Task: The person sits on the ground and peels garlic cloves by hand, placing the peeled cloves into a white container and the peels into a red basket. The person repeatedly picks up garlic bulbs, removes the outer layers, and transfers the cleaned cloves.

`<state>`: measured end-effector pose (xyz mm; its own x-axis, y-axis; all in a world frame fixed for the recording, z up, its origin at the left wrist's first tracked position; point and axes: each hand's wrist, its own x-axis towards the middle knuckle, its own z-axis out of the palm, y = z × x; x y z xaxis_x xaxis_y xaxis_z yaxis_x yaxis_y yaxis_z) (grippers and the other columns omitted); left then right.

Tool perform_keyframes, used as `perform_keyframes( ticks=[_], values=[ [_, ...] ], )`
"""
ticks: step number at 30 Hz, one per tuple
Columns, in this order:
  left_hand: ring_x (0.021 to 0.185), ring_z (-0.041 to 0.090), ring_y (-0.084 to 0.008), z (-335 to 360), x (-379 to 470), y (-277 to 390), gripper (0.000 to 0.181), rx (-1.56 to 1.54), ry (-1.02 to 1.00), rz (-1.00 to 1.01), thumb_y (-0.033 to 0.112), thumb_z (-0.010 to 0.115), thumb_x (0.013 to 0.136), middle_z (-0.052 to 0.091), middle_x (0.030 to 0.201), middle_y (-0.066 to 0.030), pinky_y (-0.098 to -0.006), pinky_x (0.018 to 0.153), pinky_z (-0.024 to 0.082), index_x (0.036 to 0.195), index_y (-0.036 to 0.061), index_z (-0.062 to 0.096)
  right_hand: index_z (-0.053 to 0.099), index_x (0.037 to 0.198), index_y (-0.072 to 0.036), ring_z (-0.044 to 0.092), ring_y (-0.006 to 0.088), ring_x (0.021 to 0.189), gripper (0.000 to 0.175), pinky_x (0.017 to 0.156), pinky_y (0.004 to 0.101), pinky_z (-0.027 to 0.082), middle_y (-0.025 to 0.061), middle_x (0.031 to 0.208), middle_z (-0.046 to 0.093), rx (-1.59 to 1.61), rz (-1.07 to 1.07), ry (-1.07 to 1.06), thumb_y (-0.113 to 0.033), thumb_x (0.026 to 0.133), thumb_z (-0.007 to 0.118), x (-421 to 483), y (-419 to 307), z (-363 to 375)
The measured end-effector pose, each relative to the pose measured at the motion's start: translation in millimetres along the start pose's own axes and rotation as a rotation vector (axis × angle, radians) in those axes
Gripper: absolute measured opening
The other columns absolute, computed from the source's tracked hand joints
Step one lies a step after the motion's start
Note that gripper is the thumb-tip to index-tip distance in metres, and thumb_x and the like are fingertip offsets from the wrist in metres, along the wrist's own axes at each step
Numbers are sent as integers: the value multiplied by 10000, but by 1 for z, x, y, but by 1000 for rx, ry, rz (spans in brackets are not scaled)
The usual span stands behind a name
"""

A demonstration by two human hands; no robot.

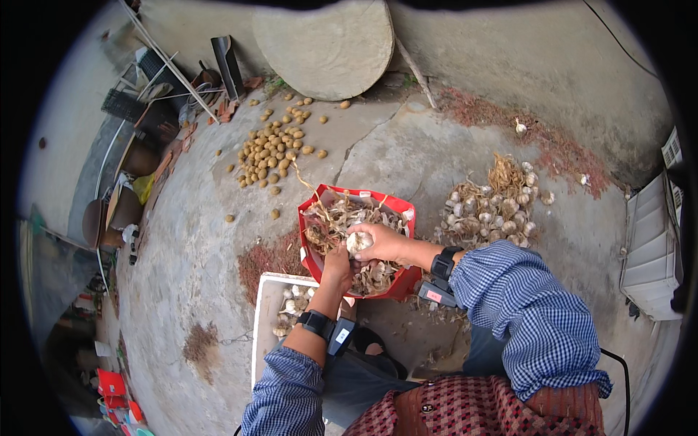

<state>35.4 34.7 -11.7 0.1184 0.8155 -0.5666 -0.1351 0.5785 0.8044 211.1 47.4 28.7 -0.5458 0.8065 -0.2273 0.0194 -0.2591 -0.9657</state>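
Note:
A white garlic bulb (pixel 359 243) is gripped by my right hand (pixel 381 242), its fingers over the top and side. Against the bulb's lower left side is my left hand (pixel 339 265), fingers bent close to its base; whether they pinch part of it is hard to see. Both hands are above a red bag (pixel 406 210) full of dry garlic skins and stalks (pixel 376 278). At the lower left, a white foam box (pixel 267 305) holds several garlic bulbs (pixel 292 306), partly hidden by my left forearm.
A heap of untrimmed garlic (pixel 491 210) lies on the concrete floor at right. Small potatoes (pixel 270 150) are spread at upper left. A round stone slab (pixel 327 49) leans on the wall. Grey crates (pixel 651 245) stand far right; pots (pixel 122 210) line the left wall.

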Motion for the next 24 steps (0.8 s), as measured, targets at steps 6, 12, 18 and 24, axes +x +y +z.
perform_keyframes(
  ticks=[6,12,18,24],
  values=[
    [695,594,-174,14,-13,9,370,-5,118,-67,396,308,1004,616,860,-82,-290,540,434,1076,91,505,453,1232,7,643,185,865,527,622,294,550,129,1023,611,69,186,111,-31,766,695,-3,1,-4],
    [671,566,-153,25,-15,11,426,-14,-100,-153,486,292,985,604,781,-51,-298,536,420,1023,121,509,498,1175,-30,611,217,943,577,790,321,492,122,1018,622,-484,-134,244,-199,706,789,-3,12,2],
    [534,504,-141,16,-13,7,382,100,-14,-62,420,286,993,576,694,-34,-287,477,380,966,118,517,496,1199,-58,622,121,755,377,589,257,519,54,904,617,-128,85,-36,-106,854,638,-2,1,4],
    [459,390,-110,18,-11,8,265,-110,120,33,291,335,988,463,620,1,-258,418,294,870,115,495,442,1319,-90,613,109,731,429,587,269,544,42,901,613,163,92,15,-63,908,563,-4,-3,7]
  ],
)
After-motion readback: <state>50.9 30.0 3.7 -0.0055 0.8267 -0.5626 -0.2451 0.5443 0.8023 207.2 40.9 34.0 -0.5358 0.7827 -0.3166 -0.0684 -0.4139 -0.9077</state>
